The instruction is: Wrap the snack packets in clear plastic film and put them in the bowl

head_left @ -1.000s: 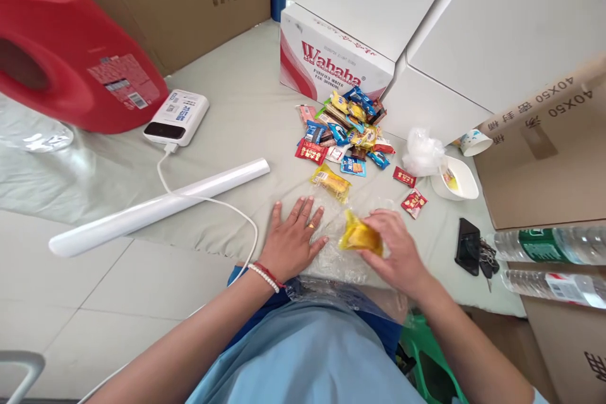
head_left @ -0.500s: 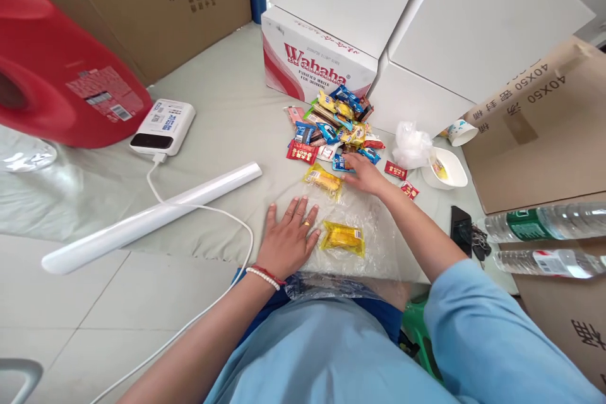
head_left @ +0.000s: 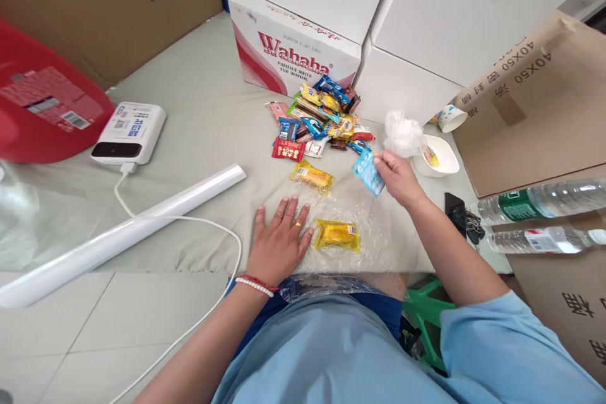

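My left hand (head_left: 279,240) lies flat with fingers spread on a clear plastic bag (head_left: 374,237) at the near edge of the grey surface. A yellow snack packet (head_left: 337,235) rests on that bag just right of the hand. My right hand (head_left: 396,177) is lifted above the surface and pinches a small blue snack packet (head_left: 368,172). Another yellow packet (head_left: 312,176) lies beyond the left hand. A pile of several mixed wrapped snacks (head_left: 318,120) sits further back, in front of a red-and-white Wahaha box (head_left: 288,53).
A white tube (head_left: 118,233), a white power bank (head_left: 129,132) with cable and a red jug (head_left: 42,107) lie to the left. To the right are a white bowl (head_left: 442,154), crumpled plastic (head_left: 401,132), a phone with keys (head_left: 460,216), two water bottles (head_left: 540,202) and cardboard boxes (head_left: 530,95).
My right hand put the yellow packet down on the bag, reached to the pile, and lifted a blue packet from it. My left hand stayed flat.
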Demonstrator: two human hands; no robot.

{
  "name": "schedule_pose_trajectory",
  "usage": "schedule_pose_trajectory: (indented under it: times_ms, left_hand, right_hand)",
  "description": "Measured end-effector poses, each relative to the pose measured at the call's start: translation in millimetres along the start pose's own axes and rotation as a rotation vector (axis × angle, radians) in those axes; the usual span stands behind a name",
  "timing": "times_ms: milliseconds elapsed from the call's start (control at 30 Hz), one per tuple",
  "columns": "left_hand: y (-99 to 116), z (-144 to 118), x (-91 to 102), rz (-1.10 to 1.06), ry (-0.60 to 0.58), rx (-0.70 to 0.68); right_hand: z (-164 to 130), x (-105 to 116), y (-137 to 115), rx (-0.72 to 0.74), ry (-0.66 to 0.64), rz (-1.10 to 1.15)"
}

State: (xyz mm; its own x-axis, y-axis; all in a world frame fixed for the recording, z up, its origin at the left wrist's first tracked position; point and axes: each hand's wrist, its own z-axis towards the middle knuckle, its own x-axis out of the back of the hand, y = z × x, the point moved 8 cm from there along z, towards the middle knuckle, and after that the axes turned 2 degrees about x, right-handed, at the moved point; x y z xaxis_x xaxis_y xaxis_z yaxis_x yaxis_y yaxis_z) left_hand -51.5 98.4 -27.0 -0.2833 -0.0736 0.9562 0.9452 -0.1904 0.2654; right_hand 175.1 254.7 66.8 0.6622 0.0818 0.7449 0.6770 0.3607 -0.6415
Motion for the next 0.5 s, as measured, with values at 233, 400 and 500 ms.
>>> schedule_pose_trajectory:
  times_ms: [233, 400, 500]
  left_hand:
    - [1.8, 1.1, 1.5, 0.021, 0.002, -0.013]
    - [2.0, 0.8, 1.6, 0.029, 0.005, -0.012]
    - [1.9, 0.6, 1.2, 0.033, 0.010, -0.012]
  right_hand:
    - [-80.9, -83.1, -34.4, 0.064, -0.418, 0.033]
    - [-87.2, -86.4, -37.1, 0.159, -0.333, -0.092]
    - [-99.0, -87.2, -45.0, 0.162, -0.398, -0.123]
